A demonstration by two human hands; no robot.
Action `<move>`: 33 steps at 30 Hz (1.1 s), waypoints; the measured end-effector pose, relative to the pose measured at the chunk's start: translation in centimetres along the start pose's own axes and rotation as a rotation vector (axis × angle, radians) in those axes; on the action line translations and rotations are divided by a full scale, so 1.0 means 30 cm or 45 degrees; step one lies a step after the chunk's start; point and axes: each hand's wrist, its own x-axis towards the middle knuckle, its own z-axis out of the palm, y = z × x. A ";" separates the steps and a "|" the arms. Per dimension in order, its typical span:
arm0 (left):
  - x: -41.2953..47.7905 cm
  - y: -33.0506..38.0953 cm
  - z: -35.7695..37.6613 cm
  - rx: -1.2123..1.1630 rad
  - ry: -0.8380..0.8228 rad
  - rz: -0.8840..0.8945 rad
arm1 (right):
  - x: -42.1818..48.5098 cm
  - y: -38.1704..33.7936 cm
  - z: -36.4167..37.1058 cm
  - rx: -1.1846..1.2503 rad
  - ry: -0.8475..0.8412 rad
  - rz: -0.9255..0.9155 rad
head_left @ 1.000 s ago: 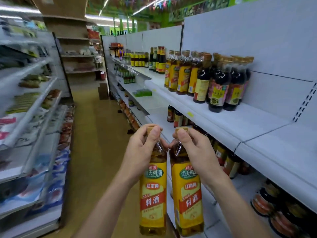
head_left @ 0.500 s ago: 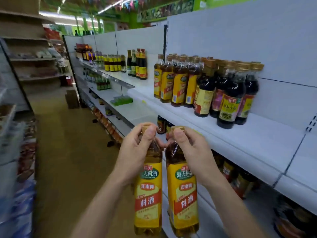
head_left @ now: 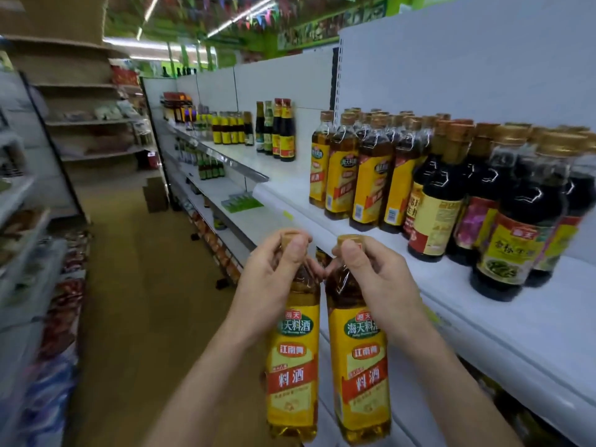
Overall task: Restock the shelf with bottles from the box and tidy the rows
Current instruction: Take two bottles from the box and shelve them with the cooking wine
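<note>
Both caps (head_left: 347, 237) are largely hidden by fingers (head_left: 295, 251). The left bottle (head_left: 292, 366) is gripped at its neck by the left hand (head_left: 274, 282), the right bottle (head_left: 362, 375) by the right hand (head_left: 379, 282), before the shelf (head_left: 503, 321). The shelved bottles (head_left: 350, 175) are seen closer than earlier.

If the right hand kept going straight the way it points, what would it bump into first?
Probably the left hand and its left bottle. The right hand, gripping the right bottle, points leftward at them, and the two hands nearly touch. Depth is hard to judge.
</note>
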 end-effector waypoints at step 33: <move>0.416 -0.020 0.101 -0.190 -0.349 0.215 | 0.244 -0.003 -0.125 -0.084 0.373 -0.076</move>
